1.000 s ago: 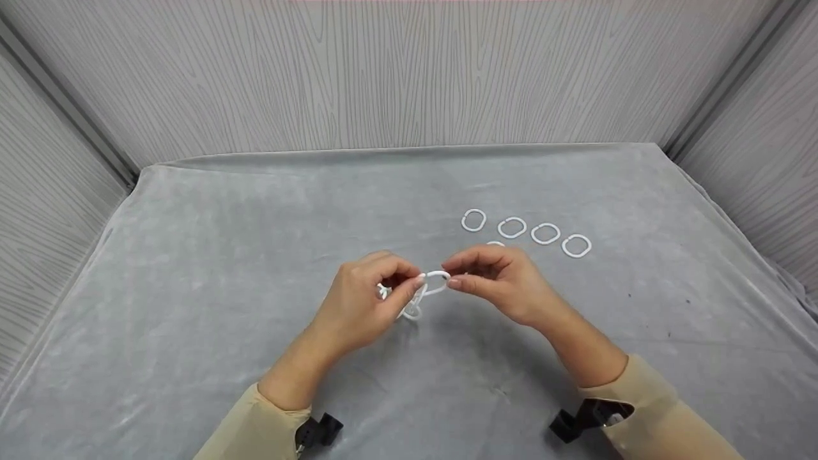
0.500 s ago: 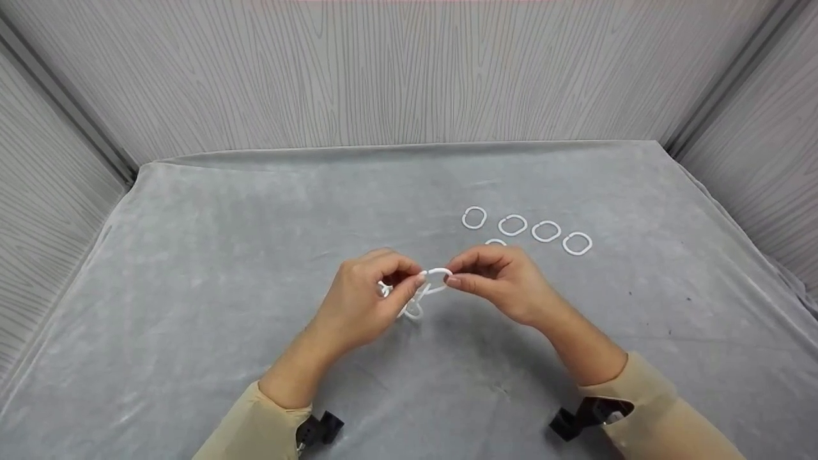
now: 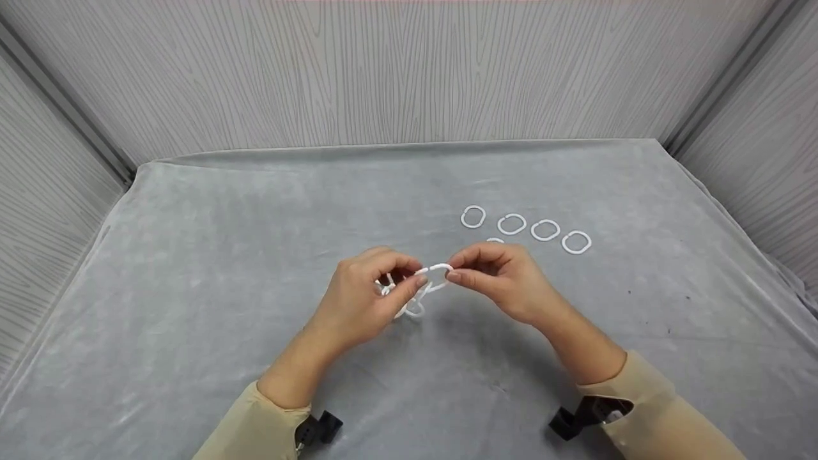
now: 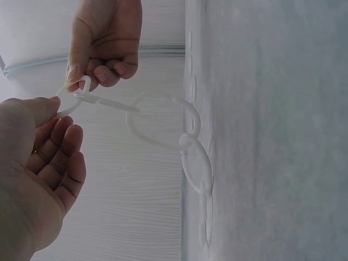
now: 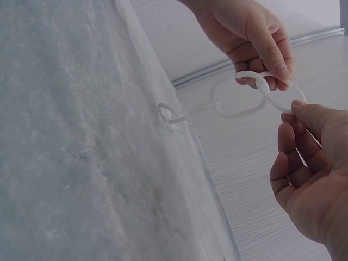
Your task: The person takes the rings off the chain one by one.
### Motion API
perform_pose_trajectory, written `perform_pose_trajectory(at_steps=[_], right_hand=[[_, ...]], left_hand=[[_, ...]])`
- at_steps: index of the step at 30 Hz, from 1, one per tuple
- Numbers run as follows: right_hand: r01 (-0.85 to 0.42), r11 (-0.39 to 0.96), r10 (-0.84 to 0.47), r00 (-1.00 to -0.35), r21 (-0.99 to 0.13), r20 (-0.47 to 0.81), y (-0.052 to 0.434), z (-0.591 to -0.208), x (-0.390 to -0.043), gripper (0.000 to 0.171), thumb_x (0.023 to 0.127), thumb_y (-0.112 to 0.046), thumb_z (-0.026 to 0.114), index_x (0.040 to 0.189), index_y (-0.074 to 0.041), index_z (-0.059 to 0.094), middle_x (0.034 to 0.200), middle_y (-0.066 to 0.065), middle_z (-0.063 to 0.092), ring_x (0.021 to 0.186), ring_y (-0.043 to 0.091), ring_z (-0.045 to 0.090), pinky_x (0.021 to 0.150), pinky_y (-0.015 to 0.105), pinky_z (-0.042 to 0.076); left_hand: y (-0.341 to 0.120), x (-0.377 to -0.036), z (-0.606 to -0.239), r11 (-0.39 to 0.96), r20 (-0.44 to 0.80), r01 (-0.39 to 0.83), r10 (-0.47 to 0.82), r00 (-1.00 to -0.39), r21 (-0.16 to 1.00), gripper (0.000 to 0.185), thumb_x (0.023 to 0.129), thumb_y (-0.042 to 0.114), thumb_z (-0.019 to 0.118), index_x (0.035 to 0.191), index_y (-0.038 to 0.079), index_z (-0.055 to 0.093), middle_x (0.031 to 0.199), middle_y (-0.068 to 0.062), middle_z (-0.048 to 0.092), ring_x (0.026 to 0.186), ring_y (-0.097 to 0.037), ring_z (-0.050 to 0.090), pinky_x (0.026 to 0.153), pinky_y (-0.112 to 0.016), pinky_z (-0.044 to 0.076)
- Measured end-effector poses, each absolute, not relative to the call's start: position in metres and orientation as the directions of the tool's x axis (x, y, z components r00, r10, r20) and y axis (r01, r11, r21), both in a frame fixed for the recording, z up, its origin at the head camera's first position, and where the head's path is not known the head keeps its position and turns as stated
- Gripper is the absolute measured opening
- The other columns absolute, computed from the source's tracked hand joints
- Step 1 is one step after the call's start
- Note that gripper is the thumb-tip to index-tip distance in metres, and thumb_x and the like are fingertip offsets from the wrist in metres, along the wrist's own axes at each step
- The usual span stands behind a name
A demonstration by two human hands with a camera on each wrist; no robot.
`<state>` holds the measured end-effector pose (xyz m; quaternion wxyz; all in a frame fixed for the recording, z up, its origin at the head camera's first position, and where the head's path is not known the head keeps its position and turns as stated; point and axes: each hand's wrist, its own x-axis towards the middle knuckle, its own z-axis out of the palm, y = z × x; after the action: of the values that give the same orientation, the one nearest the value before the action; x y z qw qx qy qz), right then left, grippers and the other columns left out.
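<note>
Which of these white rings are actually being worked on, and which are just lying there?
In hand:
- the chain of linked rings, hanging to the cloth
- the top ring, pinched by the left hand and right hand

Lying about:
- the row of four loose rings
- a fifth ring, half hidden behind the right hand
- the grey cloth

Bright, even light; soft shadows; wrist views hazy.

A staged recording booth rather than a home: pale wood-grain panels [image 3: 409, 70] wall it at nine, twelve and three o'clock around a grey cloth-covered table [image 3: 192, 255].
</note>
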<state>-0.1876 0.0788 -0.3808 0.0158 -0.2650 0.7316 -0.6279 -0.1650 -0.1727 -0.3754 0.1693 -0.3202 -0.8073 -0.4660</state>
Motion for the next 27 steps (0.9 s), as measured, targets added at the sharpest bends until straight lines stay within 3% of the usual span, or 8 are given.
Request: perform_pose_trajectory(at_steps=[9,14,27], right_hand=[[-0.330,0.073,-0.335,-0.897,-0.941,0.288,0.081,-0.378,-0.189,0.011,0.093,0.004,0.078,0.102,0.009,0.075,0.094,0.007,0.076,0.082,0.013,0.070,0.079,0.027,0.060],[-0.327,0.079,-0.303,-0.908,-0.942,0.289,0.082,-0.376,-0.190,0.012,0.092,0.005,0.078,0.102,0.009,0.075,0.090,0.000,0.075,0.081,0.012,0.069,0.078,0.026,0.059],[-0.363,0.100,-0.250,-0.910,-0.926,0.330,0.083,-0.373,-0.189,0.011,0.091,0.005,0.080,0.101,0.007,0.076,0.088,0.003,0.075,0.079,0.014,0.069,0.076,0.026,0.059]], left_hand=[[-0.175,-0.167,-0.377,0.378,0.563,0.658,0.340,-0.753,0.652,0.012,0.095,0.016,0.083,0.103,0.008,0.079,0.090,0.005,0.071,0.082,-0.008,0.065,0.068,-0.037,0.058],[-0.175,-0.169,-0.379,0.385,0.559,0.652,0.335,-0.759,0.654,0.016,0.094,0.018,0.084,0.104,0.006,0.079,0.092,0.004,0.072,0.082,-0.009,0.066,0.069,-0.036,0.058],[-0.175,-0.172,-0.387,0.374,0.529,0.641,0.365,-0.766,0.670,0.019,0.091,0.019,0.088,0.103,0.008,0.078,0.091,-0.001,0.073,0.082,-0.014,0.067,0.071,-0.040,0.059]])
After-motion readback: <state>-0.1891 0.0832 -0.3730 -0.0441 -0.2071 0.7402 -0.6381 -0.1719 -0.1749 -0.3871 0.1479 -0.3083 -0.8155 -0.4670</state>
